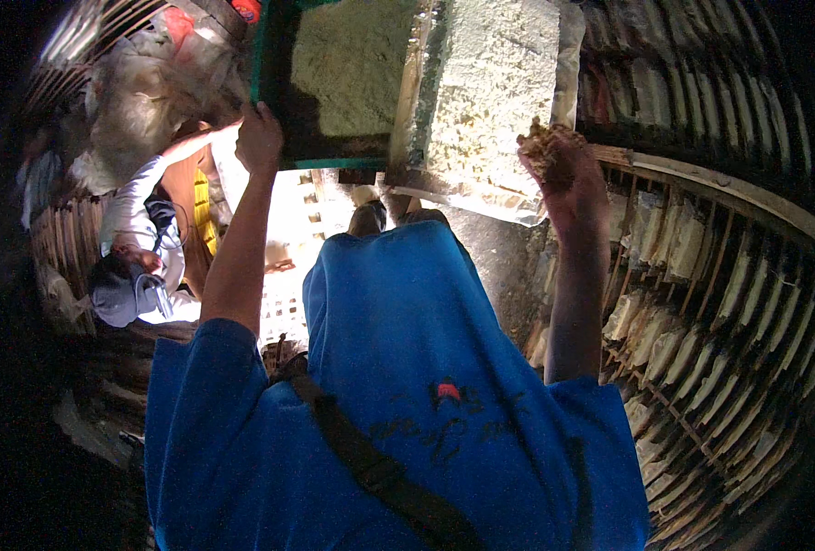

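Note:
My left hand (259,140) is closed at the near left corner of a green-rimmed tray (334,164). Pale, grainy stuff (357,69) fills much of that tray, part of it in shadow. Raised over the near right end of a second, brightly lit bed of whitish crumbly stuff (490,83), my right hand (573,179) grips a brownish crumbly clump (547,147). What the clump consists of is not plain. Clear plastic sheeting (518,209) shows along the near edge of the lit bed.
Racks of slim, pale wrapped packs (692,340) line the right side, with a wooden rail (710,179) above. At left sits another person (137,248) in a cap, one arm reaching toward the green-rimmed tray. Crumpled clear plastic (150,87) is piled at the far left.

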Available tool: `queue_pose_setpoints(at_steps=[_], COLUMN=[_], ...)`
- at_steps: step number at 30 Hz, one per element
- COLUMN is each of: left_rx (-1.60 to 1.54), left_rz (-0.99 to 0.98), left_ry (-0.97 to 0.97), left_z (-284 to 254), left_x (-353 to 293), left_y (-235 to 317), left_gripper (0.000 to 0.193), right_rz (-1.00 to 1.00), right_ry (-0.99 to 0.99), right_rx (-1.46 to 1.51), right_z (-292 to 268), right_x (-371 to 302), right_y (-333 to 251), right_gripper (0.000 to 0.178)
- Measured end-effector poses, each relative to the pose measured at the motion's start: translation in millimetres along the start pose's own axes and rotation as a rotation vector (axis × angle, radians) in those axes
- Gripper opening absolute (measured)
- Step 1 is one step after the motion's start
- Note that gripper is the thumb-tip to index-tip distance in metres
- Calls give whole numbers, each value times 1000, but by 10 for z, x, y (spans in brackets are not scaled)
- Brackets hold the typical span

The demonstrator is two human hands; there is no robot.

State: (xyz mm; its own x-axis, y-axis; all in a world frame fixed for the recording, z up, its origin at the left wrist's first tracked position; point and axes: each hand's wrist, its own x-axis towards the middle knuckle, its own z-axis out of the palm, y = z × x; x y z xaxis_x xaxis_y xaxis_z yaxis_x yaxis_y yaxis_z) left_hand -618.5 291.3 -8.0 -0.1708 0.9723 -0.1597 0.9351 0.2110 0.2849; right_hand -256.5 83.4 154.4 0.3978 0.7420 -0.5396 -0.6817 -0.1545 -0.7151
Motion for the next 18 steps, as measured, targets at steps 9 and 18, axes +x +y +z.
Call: queue_pose_setpoints(at_steps=[9,18], left_rx=[-32,18], left_rz=[71,161], left_ry=[59,61], left_z=[-95,-186], left_x=[93,178], left_y=[-47,-129], left_gripper=[37,37], right_rz=[-33,-203], right_ry=[-141,-53], right_rx=[-48,-529], right_z=[420,657], right_x=[-322,-539], right_y=[-184,-289], right_gripper=[27,26])
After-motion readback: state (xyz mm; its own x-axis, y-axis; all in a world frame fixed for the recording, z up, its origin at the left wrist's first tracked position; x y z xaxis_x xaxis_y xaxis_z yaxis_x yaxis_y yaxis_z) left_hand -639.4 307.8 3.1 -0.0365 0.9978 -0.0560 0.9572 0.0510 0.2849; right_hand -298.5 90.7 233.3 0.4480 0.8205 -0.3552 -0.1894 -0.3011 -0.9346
